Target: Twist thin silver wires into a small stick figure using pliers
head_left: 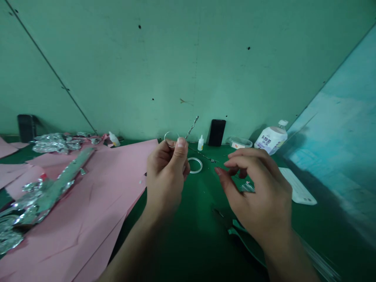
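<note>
My left hand is closed in a pinch, thumb on top, on a thin twisted silvery strand that sticks up past the thumb. A loop of thin wire curves out at the left of its fingertips. Another dark twisted strand reaches from behind the left fingers toward the right hand. My right hand has thumb and fingers apart, near that strand's end; nothing can be made out between them. Below the strands a white ring lies on the green table.
Pink sheets and crumpled silver foil cover the left side. Pliers lie under my right hand. Toward the wall stand a glue bottle, a phone, a plastic tub and a drink bottle; a white case lies right.
</note>
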Tool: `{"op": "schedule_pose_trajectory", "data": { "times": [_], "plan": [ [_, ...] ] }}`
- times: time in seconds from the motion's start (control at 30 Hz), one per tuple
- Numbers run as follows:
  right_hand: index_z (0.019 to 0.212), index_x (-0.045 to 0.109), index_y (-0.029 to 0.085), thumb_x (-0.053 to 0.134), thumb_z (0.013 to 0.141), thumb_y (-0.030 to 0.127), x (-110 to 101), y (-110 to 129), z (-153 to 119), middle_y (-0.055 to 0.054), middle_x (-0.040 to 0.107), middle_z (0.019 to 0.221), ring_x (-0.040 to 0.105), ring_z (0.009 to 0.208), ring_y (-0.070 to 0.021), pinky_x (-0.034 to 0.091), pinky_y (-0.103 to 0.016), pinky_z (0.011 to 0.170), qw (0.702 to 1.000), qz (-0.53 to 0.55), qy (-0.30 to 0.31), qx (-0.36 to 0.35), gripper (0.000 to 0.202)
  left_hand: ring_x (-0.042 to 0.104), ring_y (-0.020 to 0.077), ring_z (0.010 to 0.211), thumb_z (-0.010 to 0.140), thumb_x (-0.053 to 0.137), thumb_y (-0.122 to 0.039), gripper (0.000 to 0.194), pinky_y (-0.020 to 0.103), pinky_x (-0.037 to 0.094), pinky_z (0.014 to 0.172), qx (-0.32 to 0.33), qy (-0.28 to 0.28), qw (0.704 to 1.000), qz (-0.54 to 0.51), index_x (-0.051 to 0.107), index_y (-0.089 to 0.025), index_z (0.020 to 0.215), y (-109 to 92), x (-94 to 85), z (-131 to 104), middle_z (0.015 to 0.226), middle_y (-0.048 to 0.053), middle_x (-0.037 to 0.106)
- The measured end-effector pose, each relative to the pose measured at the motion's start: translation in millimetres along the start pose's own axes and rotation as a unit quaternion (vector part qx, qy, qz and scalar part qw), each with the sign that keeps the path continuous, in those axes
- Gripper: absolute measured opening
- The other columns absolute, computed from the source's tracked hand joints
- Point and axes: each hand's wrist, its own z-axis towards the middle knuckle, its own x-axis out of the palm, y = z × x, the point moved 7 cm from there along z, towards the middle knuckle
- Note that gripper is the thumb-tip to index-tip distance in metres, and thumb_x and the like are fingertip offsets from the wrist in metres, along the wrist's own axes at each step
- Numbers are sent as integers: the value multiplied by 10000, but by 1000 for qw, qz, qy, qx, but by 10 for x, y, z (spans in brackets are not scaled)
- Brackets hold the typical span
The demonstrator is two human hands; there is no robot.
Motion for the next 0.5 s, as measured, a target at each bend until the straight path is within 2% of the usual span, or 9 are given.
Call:
{"op": "schedule_pose_trajectory", "data": {
  "times": [0.07,0.17,0.3,0.5],
  "plan": [
    [823,657,138,675,847,128,9,52,-13,-108,671,930,654,747,-153,545,-281,653,998,-42,-16,-54,31,318,31,412,939,611,-370,304,171,256,371,-14,-3,1000,-7,517,-172,728,29,21,-17,559,-67,374],
    [832,689,129,688,846,140,12,42,-29,-119,678,908,660,816,-204,548,-338,714,993,-91,-33,-63,18,311,31,422,938,617,-353,295,166,256,376,-16,2,1000,-20,503,-174,733,50,60,-43,566,-69,373],
    [835,684,146,673,869,200,0,3,-49,-112,670,869,645,868,-270,528,-432,761,989,-135,-46,-28,65,308,37,448,966,579,-327,280,162,261,393,-1,14,999,-37,482,-182,747,85,111,-69,577,-68,368],
    [835,617,155,627,895,197,112,-78,-74,-45,672,790,628,703,-190,470,-329,619,997,-50,22,55,74,334,57,478,985,549,-312,261,180,297,426,54,12,998,-24,450,-202,770,98,147,-114,570,-70,386]
  ]
}}
